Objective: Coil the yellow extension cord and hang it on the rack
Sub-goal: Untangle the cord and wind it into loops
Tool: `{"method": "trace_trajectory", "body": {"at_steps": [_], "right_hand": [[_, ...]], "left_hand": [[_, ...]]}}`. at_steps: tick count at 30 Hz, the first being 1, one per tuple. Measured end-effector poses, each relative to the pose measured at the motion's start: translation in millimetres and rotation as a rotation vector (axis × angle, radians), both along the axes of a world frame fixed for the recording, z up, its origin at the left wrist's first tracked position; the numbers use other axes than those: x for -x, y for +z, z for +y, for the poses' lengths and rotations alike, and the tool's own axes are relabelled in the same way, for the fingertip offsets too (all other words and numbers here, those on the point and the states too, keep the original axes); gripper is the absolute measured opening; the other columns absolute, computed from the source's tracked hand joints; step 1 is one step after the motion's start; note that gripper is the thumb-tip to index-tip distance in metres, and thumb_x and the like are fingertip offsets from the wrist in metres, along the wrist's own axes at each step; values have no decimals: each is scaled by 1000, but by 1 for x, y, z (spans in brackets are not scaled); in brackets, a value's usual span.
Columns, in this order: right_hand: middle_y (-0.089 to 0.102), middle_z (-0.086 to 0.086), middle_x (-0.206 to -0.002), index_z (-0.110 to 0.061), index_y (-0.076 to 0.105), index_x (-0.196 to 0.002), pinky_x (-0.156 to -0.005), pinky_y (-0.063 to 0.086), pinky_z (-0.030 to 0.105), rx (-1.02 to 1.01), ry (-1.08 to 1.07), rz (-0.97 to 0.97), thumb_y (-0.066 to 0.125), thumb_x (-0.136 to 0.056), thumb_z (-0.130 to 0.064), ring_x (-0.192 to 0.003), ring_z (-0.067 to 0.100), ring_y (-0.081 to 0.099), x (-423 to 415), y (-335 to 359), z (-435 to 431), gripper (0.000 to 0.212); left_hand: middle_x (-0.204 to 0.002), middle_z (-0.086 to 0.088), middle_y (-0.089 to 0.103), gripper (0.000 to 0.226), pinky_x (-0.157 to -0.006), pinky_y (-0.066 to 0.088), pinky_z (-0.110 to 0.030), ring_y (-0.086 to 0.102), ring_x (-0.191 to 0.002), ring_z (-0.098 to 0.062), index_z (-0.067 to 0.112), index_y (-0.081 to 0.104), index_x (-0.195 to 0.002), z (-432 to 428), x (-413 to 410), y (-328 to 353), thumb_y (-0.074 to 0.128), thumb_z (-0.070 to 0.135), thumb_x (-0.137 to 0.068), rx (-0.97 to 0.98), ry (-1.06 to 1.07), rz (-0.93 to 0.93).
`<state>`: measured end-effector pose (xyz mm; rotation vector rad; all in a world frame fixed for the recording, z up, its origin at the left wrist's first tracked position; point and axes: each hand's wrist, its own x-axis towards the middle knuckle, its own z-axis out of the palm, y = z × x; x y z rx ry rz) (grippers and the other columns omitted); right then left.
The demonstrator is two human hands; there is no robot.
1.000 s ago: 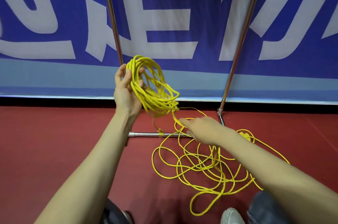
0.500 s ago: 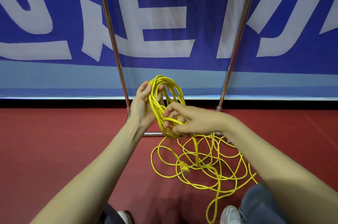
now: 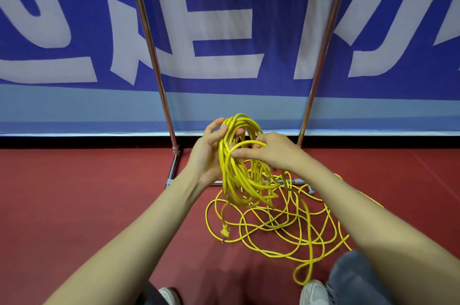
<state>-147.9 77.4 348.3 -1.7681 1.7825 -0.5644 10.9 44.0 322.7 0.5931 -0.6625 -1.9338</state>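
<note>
The yellow extension cord (image 3: 232, 175) is partly gathered into a bundle of many loops held upright, low in front of the rack and above the floor. The loops are uneven and bunch together at the bottom. The left hand (image 3: 209, 152) grips the bundle from its left side, thumb and fingers curled round the strands near the top. The right hand (image 3: 271, 152) pinches a single strand that arches over the top of the bundle, fingers bent over it. From the bottom of the bundle a short length hangs down to the plug (image 3: 224, 231), which is yellow too. The rest of the cord lies loose on the red floor (image 3: 74, 205) in a spread of overlapping loops, under the right forearm and reaching back toward the person's feet.

Some of the loose loops cross the rack's low chrome base bar (image 3: 219, 182). The rack's left upright (image 3: 149, 38) and right upright (image 3: 323, 38), both shiny metal, rise out of the top of the view on either side of the bundle. At the bottom edge are two white shoes (image 3: 315, 292) and a grey-blue trouser leg (image 3: 356, 277).

Behind the rack hangs a blue banner (image 3: 224, 20) with very large white characters above a pale blue band. The characters are cut off by the view and crossed by the uprights, so they cannot be read.
</note>
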Motion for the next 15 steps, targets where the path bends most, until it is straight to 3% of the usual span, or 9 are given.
{"method": "trace_trajectory", "body": {"at_steps": [2, 4, 6, 8, 12, 15], "right_hand": [[53, -7, -63, -18, 52, -76, -58, 36, 29, -50, -16, -31, 73, -65, -64, -58, 11, 49, 0, 1, -1, 52], [60, -2, -75, -16, 53, -93, -60, 36, 29, -112, 47, -314, 74, -77, -39, -66, 13, 51, 3, 6, -1, 35], [65, 1, -77, -11, 51, -102, -58, 39, 25, -142, 117, -689, 60, -89, -7, -65, 12, 52, 9, 11, -2, 15], [71, -3, -74, -10, 52, -99, -56, 43, 17, -60, 175, -819, 49, -93, 4, -60, 6, 52, 15, 11, -5, 16], [69, 4, -77, -14, 52, -92, -63, 53, 29, 129, 141, -601, 58, -91, -5, -59, 14, 61, 12, -1, -10, 11], [66, 2, -77, -14, 55, -85, -60, 54, 33, 309, -69, -315, 72, -82, -32, -59, 19, 65, 11, -9, -14, 25]], "left_hand": [[-87, -16, 70, 20, -65, 58, -35, 70, -73, -24, 18, 53, -107, 0, -1, -1, 54, 9, -90, -12, 0, -7], [-85, -16, 69, 21, -55, 54, -28, 67, -62, -23, 19, 53, -105, 1, -1, -2, 56, 9, -87, -24, 2, -41], [-82, -12, 69, 26, -49, 46, -23, 57, -48, -19, 19, 52, -106, 1, -2, -4, 59, 11, -82, -17, 5, -100], [-79, -9, 68, 29, -48, 43, -24, 51, -45, -17, 19, 52, -106, 0, -3, -7, 61, 13, -79, 3, 7, -150], [-75, -9, 65, 29, -47, 40, -24, 48, -46, -16, 19, 51, -113, 5, 0, -8, 59, 13, -85, 46, -40, -243], [-82, -15, 69, 21, -48, 39, -24, 48, -49, -17, 19, 51, -111, 9, 1, -8, 55, 14, -91, 48, -69, -254]]}}
